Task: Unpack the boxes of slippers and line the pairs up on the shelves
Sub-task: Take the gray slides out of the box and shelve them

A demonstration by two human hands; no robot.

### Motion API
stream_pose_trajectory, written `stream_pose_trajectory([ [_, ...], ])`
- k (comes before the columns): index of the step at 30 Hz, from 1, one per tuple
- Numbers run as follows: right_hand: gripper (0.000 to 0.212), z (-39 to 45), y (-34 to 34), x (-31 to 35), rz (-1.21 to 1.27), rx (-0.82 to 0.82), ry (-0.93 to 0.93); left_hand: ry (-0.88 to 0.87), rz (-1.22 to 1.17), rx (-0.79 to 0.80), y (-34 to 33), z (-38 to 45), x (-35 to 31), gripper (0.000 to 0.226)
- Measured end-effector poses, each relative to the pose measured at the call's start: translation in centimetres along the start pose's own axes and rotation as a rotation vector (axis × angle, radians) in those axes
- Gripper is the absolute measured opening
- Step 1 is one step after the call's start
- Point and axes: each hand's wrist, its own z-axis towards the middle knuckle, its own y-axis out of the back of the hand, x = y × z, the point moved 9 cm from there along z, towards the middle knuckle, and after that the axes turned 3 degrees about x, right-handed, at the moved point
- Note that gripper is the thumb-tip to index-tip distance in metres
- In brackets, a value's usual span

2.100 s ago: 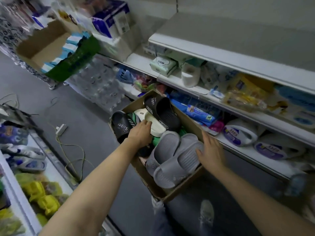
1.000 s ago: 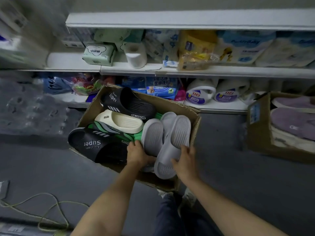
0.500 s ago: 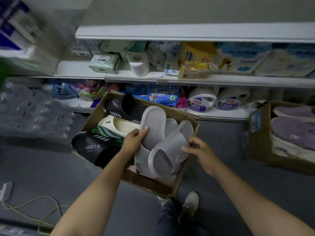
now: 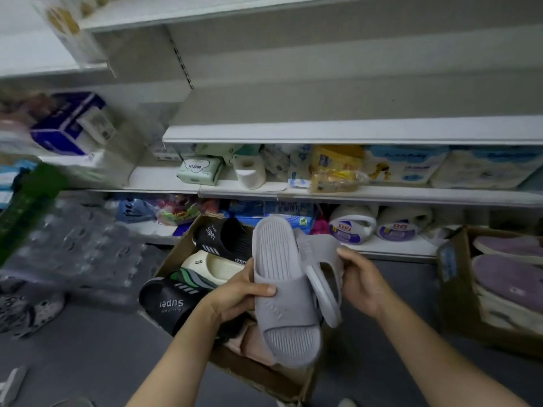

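A pair of grey slippers (image 4: 282,292) is held above an open cardboard box (image 4: 264,377) on the floor. My left hand (image 4: 238,292) grips the front slipper from the left, thumb across its strap. My right hand (image 4: 363,280) holds the second grey slipper (image 4: 320,259) behind it from the right. Inside the box lie black "Super" slippers (image 4: 173,304), a cream slipper (image 4: 211,267), a green striped one (image 4: 191,279) and another black slipper (image 4: 226,237). An empty white shelf (image 4: 352,132) runs above.
A second cardboard box (image 4: 458,289) with purple slippers (image 4: 511,277) stands at the right. The lower shelves hold tissue packs, a paper roll (image 4: 249,171) and detergent bottles (image 4: 352,227). Wrapped water bottles (image 4: 73,245) stand at the left. The floor is grey.
Both hands have lifted the grey pair higher out of the box and turned the slippers upright. The view has tilted up, showing the empty upper shelf.
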Motion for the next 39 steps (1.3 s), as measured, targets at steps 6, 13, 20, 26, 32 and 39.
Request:
stream_pose_trajectory([
  [6,0.051,0.3,-2.2,6.0,-0.41,-0.054,0.079,-0.261,0.026,-0.266,1.2,-3.4,-8.1,0.09],
  [13,0.074,-1.0,-8.4,13.0,-0.617,-0.1,0.372,-0.428,-0.036,-0.228,-2.6,-4.8,-12.7,0.062],
  [20,0.062,-2.4,-9.1,12.6,-0.271,-0.007,0.272,-0.513,-0.05,-0.219,-5.6,-6.1,-15.3,0.071],
  [26,0.076,-4.0,-13.2,16.9,-0.356,-0.033,0.439,-0.641,0.051,-0.163,-7.0,-8.0,-20.6,0.07],
  [32,0.084,-4.0,-20.2,21.9,-0.474,-0.04,0.609,-0.746,0.158,-0.207,-5.7,-9.9,-28.4,0.056],
  [39,0.079,0.6,-29.9,26.7,-0.516,-0.089,0.757,-0.807,0.167,-0.268,-0.8,-11.0,-40.0,0.053],
])
